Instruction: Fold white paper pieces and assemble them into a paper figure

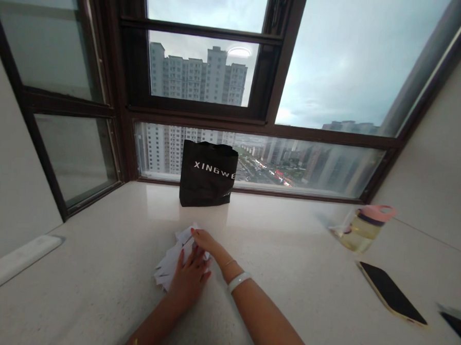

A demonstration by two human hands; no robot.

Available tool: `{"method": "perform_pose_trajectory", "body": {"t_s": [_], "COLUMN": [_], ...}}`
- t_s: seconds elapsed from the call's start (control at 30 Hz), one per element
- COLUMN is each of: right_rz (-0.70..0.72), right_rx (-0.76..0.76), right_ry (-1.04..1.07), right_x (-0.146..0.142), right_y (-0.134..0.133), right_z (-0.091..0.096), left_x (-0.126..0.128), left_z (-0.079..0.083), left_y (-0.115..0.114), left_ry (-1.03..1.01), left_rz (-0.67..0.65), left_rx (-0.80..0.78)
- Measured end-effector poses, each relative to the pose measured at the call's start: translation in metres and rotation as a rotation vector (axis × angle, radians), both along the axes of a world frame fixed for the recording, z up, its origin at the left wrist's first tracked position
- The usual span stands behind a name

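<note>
A loose pile of white paper slips (pixel 166 266) lies on the pale counter, the pieces overlapping at different angles. My left hand (pixel 190 277) rests on the near right part of the pile, fingers spread and pressed down on the paper. At the pile's far right edge, my right hand (pixel 205 242) curls over the slips, its fingers bent around their edge. The two hands nearly meet, and some fingertips of the right hand are hidden. Under the hands, part of the paper is covered.
A black bag (pixel 207 179) with white lettering stands by the window behind the pile. To the right are a bottle (pixel 362 232) with a pink lid and a phone (pixel 392 294). A long white device (pixel 19 263) lies at the left beside the wall.
</note>
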State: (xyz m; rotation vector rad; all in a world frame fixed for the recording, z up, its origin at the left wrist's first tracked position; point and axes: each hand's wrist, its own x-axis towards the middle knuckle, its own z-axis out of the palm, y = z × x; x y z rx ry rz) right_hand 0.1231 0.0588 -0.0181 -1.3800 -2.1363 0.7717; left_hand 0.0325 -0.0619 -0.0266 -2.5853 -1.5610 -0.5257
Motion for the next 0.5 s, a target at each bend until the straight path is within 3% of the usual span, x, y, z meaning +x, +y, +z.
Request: {"method": "perform_pose_trajectory", "body": {"t_s": [0.17,0.27,0.37,0.5], "right_rz": [0.010,-0.003,-0.051,-0.070], "right_rx": [0.014,0.080,0.162,0.222], "right_ry": [0.021,0.064,0.106,0.112], "right_x": [-0.069,-0.090,-0.084,-0.027], "right_y": [-0.012,-0.020,-0.034,-0.073], "right_z": [0.015,0.023,0.024,0.012], "left_x": [-0.058,-0.081,-0.094,-0.111], "left_z": [0.009,0.012,0.009,-0.001], "left_y": [-0.001,0.002,0.006,0.013], "left_ry": [0.064,0.155,0.205,0.243], "left_rz": [0.141,0.201,0.328,0.306], "left_rx": [-0.098,-0.102,-0.041,0.080]}}
